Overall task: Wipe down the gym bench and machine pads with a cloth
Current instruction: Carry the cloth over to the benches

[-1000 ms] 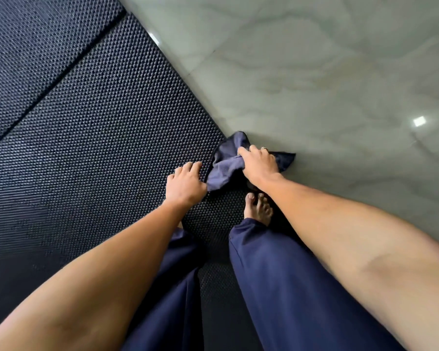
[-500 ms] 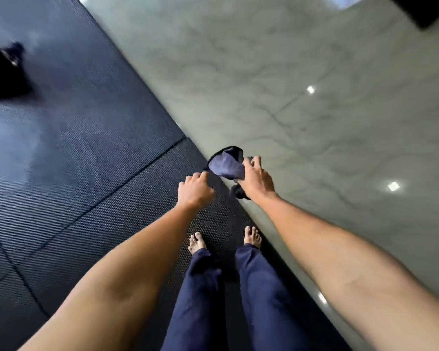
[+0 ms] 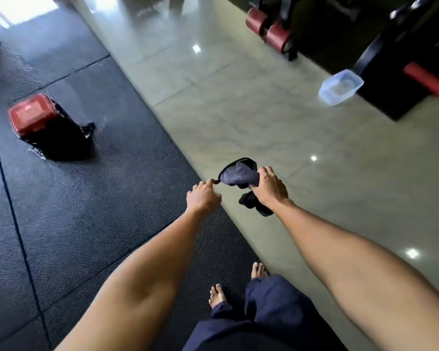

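A dark blue cloth [image 3: 240, 174] hangs in the air between my hands, above the seam where black mat meets pale tile. My right hand [image 3: 270, 190] grips its bunched middle, and a dark tail of it dangles below that hand. My left hand [image 3: 204, 197] pinches one corner of the cloth at its fingertips. A low bench with a red pad [image 3: 32, 115] stands on the mat at the far left. Red roller pads [image 3: 276, 35] on a black machine sit at the top right.
A clear plastic tub [image 3: 340, 87] sits on the tile floor [image 3: 238, 102] by a black machine base with a red pad [image 3: 426, 78]. The black rubber mat [image 3: 91, 198] covers the left half. My bare feet [image 3: 217, 296] stand at the mat's edge.
The view has risen from the floor, bringing the bench, the tub and the machines into sight. The cloth came up off the floor, and my left hand now pinches its corner.
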Demonstrator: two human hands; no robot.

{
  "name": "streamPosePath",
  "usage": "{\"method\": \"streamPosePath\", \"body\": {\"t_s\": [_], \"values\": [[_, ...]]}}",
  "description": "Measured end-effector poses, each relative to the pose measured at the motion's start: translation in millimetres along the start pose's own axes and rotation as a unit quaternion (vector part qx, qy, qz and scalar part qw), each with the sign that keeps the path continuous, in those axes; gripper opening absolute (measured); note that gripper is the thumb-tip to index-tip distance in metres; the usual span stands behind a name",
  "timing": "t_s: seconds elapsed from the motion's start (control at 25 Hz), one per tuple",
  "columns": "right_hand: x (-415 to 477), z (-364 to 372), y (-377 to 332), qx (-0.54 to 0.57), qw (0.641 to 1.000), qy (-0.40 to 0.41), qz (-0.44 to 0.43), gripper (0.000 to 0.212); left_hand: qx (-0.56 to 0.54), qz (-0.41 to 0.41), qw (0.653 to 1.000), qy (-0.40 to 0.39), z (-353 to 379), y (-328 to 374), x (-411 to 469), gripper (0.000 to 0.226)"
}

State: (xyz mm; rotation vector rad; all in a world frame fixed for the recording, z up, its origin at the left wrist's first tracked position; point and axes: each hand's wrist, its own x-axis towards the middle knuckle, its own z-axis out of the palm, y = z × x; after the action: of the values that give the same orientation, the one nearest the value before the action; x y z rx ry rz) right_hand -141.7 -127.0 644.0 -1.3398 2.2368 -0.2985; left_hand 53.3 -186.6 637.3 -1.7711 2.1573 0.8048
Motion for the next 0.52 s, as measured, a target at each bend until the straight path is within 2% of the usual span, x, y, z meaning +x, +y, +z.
{"method": "streamPosePath", "body": {"t_s": [0.12, 0.32, 0.52], "values": [[37, -14, -17, -0.004, 1.0, -0.013, -0.014, 0.041, 0.006, -0.018, 1.0, 0.002, -24, 1, 27, 0.057], [154, -53, -33, -0.028, 0.998, -0.037, -0.046, 0.038, -0.019, -0.052, 0.998, 0.024, -82, 25, 116, 0.057], [255, -107, -50, -0.056, 0.995, -0.054, -0.067, 0.034, -0.037, -0.071, 0.997, 0.011, -145, 59, 188, 0.052]]}}
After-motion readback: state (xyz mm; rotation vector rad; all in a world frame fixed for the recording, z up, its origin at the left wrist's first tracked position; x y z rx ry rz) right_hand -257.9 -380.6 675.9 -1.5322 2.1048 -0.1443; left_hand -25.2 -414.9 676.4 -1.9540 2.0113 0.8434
